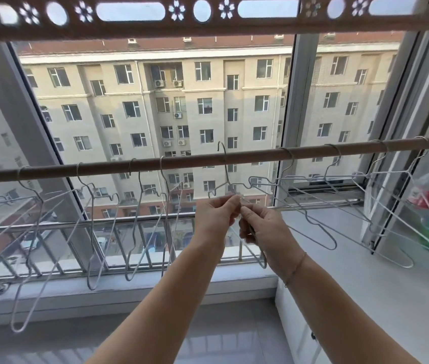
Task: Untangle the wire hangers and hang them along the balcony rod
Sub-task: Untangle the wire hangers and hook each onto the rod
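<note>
Rod [208, 160]: brown, horizontal, spans the window.
Hung hangers [140, 195]: hooked along the rod, left and right of centre.
Held hanger [225, 177]: hook tip above the rod, body below.
Left hand [214, 219]: fingers pinched on held hanger, below rod.
Right hand [263, 227]: pinched on the same wire, touching the left hand.

Daylit window [155, 114] faces a beige apartment block [208, 82].

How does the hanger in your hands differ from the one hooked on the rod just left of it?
The held hanger is pinched by both the left hand and the right hand; its hook stands above the rod, not yet over it. The hooked hanger dangles untouched from the rod, seen nearly edge-on, while the held one faces the camera more broadly. Both are thin pale wire.
</note>
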The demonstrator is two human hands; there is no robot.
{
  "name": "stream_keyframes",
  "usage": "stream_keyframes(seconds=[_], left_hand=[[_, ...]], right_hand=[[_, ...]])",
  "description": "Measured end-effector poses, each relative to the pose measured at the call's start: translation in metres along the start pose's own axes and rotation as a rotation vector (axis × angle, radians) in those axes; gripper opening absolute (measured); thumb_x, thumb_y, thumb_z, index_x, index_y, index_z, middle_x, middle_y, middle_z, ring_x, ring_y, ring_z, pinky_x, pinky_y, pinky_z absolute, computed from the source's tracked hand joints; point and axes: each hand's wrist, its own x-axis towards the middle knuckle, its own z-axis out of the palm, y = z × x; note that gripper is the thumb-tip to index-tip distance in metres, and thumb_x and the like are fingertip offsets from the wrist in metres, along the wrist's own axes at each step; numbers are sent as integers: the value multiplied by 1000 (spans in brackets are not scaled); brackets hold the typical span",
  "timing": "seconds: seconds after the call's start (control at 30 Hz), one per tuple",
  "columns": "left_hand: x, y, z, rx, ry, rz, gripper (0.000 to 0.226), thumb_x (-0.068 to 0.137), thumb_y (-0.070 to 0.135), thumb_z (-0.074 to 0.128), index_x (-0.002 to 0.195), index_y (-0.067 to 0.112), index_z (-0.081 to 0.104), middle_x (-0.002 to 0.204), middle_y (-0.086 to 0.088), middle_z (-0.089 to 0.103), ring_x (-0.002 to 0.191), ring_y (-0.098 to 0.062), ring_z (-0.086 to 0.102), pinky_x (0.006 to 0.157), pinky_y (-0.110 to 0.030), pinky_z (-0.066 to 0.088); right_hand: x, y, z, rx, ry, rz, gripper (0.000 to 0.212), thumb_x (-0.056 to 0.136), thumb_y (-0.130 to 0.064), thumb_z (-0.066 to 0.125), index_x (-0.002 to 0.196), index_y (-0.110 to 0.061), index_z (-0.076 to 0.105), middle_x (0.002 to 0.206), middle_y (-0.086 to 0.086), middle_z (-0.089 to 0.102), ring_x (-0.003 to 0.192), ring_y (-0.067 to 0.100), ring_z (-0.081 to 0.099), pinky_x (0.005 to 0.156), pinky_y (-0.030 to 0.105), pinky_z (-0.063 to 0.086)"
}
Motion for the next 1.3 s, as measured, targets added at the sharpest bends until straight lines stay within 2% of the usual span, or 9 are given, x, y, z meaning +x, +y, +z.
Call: stream_keyframes(seconds=[0.27, 0.43, 0.53, 0.63, 0.77, 0.83, 0.97, 1.1, 1.3], left_hand=[[-8, -11, -5, -17, 34, -69, 8, 85, 8, 64, 92, 6, 69, 66, -2, 66, 63, -12, 58, 66, -22, 46], [-15, -10, -23, 64, 85, 17, 12, 86, 14, 63, 97, 11, 68, 82, -2, 65, 76, -13, 57, 66, -20, 45], [-24, -2, -43, 97, 150, 140, 13, 85, 17, 66, 96, 13, 68, 84, -1, 67, 75, -11, 59, 69, -19, 47], [-33, 9, -72, 102, 231, 283, 9, 85, 17, 65, 94, 18, 68, 86, 0, 68, 79, -10, 62, 76, -20, 49], [-34, 24, -116, 97, 396, 440, 9, 86, 15, 64, 93, 20, 67, 88, -1, 69, 81, -9, 64, 77, -19, 52], [-28, 28, -135, 108, 461, 463, 9, 87, 14, 63, 92, 21, 65, 89, 2, 68, 82, -7, 64, 78, -17, 52], [-14, 29, -167, 115, 471, 339, 8, 87, 16, 63, 95, 16, 65, 85, 5, 67, 81, -7, 62, 69, -10, 50], [1, 29, -192, 108, 274, 83, 11, 86, 23, 63, 84, 13, 69, 77, 1, 66, 76, -13, 59, 70, -22, 45], [10, 29, -205, 21, 13, -116, 18, 85, 18, 64, 92, 2, 69, 77, -7, 68, 74, -17, 63, 68, -24, 51]], right_hand=[[-3, 15, -7, -69, -29, 66, 28, 95, -16, 43, 97, 5, 62, 60, 5, 54, 53, 12, 53, 50, 20, 42], [-7, 19, -5, -110, 26, 65, 25, 95, -18, 44, 106, -6, 62, 83, 7, 63, 80, 18, 58, 69, 26, 45], [-10, 22, -2, -290, 131, -50, 32, 93, -23, 47, 122, -11, 53, 109, 2, 59, 100, 14, 54, 85, 24, 43], [-24, 13, 13, -403, 258, -300, 30, 90, -22, 49, 121, -17, 49, 120, -2, 50, 115, 11, 48, 101, 27, 39], [-49, -4, 55, -348, 140, -458, 26, 88, -20, 49, 113, -27, 49, 108, -7, 57, 103, -2, 55, 86, 5, 41], [-55, -4, 81, -296, -18, -416, 29, 85, -22, 49, 114, -26, 51, 104, -7, 60, 98, -3, 58, 83, 8, 46], [-48, 18, 137, -332, -195, -245, 39, 89, -25, 54, 127, -24, 46, 119, -4, 56, 110, 2, 53, 99, 24, 44], [-36, 43, 181, -460, -122, -146, 47, 89, -26, 54, 133, -22, 39, 127, -9, 47, 119, 1, 44, 104, 19, 33], [-24, 59, 208, -228, 88, -46, 26, 88, -11, 55, 109, -27, 54, 79, 0, 63, 64, 4, 56, 62, 12, 46]])
